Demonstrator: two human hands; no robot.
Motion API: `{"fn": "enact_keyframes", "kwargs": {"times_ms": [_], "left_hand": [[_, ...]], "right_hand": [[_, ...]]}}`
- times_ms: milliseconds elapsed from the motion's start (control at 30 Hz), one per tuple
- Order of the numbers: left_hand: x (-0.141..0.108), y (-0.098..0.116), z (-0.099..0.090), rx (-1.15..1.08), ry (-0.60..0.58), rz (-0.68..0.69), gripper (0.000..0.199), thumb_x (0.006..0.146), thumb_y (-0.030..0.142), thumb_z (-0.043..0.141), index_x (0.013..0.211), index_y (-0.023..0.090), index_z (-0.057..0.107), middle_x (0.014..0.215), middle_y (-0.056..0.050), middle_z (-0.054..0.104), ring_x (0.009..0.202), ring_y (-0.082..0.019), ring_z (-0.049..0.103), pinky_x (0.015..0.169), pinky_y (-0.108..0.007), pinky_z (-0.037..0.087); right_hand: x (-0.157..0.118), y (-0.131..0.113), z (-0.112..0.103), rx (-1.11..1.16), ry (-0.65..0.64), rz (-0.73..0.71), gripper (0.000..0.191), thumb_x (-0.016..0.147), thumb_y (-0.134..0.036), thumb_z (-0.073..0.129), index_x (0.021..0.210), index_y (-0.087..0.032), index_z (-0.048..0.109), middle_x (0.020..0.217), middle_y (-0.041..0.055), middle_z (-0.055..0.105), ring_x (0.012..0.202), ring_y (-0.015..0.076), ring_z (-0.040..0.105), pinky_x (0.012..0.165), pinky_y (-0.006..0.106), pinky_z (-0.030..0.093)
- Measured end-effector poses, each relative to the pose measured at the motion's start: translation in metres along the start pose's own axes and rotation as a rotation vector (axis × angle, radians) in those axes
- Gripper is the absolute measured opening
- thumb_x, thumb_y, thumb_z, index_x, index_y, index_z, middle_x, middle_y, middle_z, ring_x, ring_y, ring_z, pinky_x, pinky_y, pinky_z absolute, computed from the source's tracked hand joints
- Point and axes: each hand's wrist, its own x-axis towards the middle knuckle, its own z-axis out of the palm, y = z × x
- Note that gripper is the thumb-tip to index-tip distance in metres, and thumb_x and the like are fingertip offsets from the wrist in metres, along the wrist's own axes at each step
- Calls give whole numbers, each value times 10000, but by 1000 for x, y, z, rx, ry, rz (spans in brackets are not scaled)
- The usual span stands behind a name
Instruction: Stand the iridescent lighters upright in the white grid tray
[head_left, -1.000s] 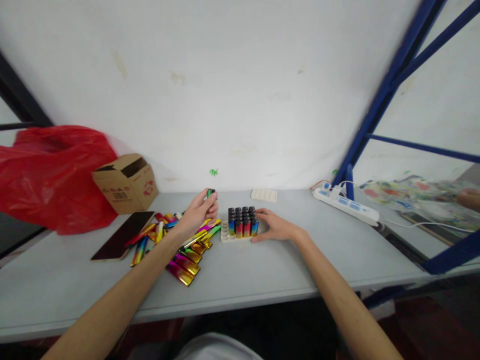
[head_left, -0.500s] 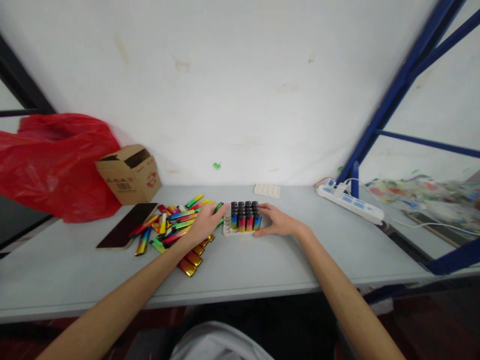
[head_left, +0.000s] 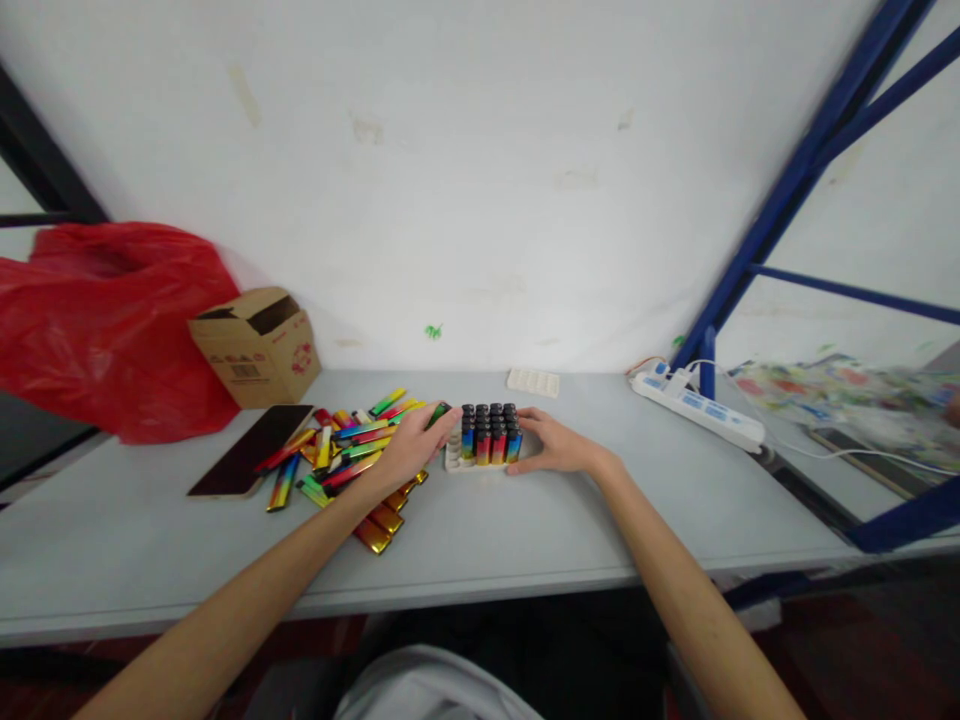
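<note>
A white tray (head_left: 457, 464) holds several upright lighters (head_left: 484, 446) with black tops and shiny coloured bodies. Slots at its left end hold nothing. My left hand (head_left: 409, 441) is closed on a green lighter (head_left: 439, 411) with a dark end, beside the tray's left edge. My right hand (head_left: 556, 443) rests round the right side of the tray, thumb near the front corner and fingers behind. Under and left of my left hand lies a loose pile of colourful lighters (head_left: 364, 437), partly hidden by my forearm.
A dark phone (head_left: 251, 452) lies left of the pile, before an open cardboard box (head_left: 259, 350) and a red bag (head_left: 127, 335). Another white tray (head_left: 533, 382) is near the wall. A power strip (head_left: 701, 410) and blue frame (head_left: 772, 225) stand right.
My left hand has shifted slightly with the green lighter, which now shows at a different angle near the tray. My right hand keeps its place at the tray.
</note>
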Motion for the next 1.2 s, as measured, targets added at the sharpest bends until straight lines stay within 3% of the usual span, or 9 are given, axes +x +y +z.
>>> {"fn": "enact_keyframes", "kwargs": {"times_ms": [133,300,400,500,633,733,933,1200], "left_hand": [[-1,1,0,-96,-19,-11,346,926,472,537,727,193,492,608,44,474,551,-115,475,527,-234,385],[-3,4,4,-380,34,-117,259,921,455,553,1050,247,468,719,85,460,424,-56,351,371,-169,282],[-4,6,6,-415,46,-78,281,912,471,593,1029,253,458,680,105,426,394,-38,310,355,-151,280],[-3,7,5,-427,24,-35,327,884,478,657,1035,227,512,675,97,460,406,-39,355,394,-182,372],[-2,8,1,-335,-14,65,300,883,457,676,934,167,617,742,1,620,640,-125,606,652,-276,541],[-2,11,-3,-167,48,179,268,878,421,689,930,159,702,958,-84,699,918,-198,657,831,-320,548],[-6,18,-3,7,-52,214,267,871,392,683,1002,170,751,1021,-102,732,913,-213,680,846,-341,570],[-7,15,-11,256,-118,406,219,908,327,657,1065,224,769,1031,-86,740,917,-205,677,852,-323,539]], "right_hand": [[0,1,1,7,10,-12,836,701,-583,841,1395,-200,574,1441,147,506,1351,329,482,1203,502,346],[0,2,1,8,14,-20,837,704,-591,834,1391,-189,577,1438,151,512,1347,328,484,1199,492,354],[0,2,1,13,14,-16,835,699,-591,838,1390,-200,580,1438,145,512,1342,327,489,1198,495,355],[0,1,0,13,13,-11,835,697,-592,838,1388,-199,582,1439,145,509,1344,329,489,1202,499,349],[-1,-1,0,6,12,1,824,700,-590,838,1380,-198,588,1445,150,504,1355,331,483,1208,502,337],[-1,-1,0,4,6,6,837,702,-586,838,1391,-189,577,1451,158,499,1359,332,479,1209,504,334],[-1,-1,0,19,14,13,854,693,-589,842,1405,-208,565,1455,145,493,1352,333,482,1200,504,343],[-1,-1,1,1,13,22,833,694,-597,837,1380,-198,583,1447,145,489,1341,331,489,1196,494,357]]}}
